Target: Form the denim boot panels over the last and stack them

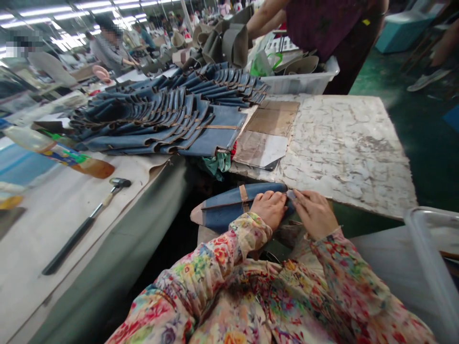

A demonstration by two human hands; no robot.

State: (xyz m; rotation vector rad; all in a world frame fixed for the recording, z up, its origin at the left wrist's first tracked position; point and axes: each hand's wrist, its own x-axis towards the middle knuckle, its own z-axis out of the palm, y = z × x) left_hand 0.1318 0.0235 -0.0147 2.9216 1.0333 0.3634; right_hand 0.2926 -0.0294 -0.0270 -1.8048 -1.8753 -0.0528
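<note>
A blue leather boot upper (224, 206) with a tan cross strap and a pale pointed end lies across my lap, below the table edge. My left hand (270, 209) is closed over its right part, fingers curled on the leather. At that same end my right hand (316, 212) pinches with thumb and fingers close together. A small pale bit shows by those fingertips, too small to name. Ahead, a long overlapping pile of similar blue leather uppers (225, 124) lies on the table.
On the left bench rest a hammer (88, 224) and a plastic bottle (77, 161) of amber liquid. A worn white board (344, 143) and cardboard (274, 117) lie ahead. Plastic bins stand at the far side (330, 76) and right (423, 239). A co-worker (322, 28) stands behind the table.
</note>
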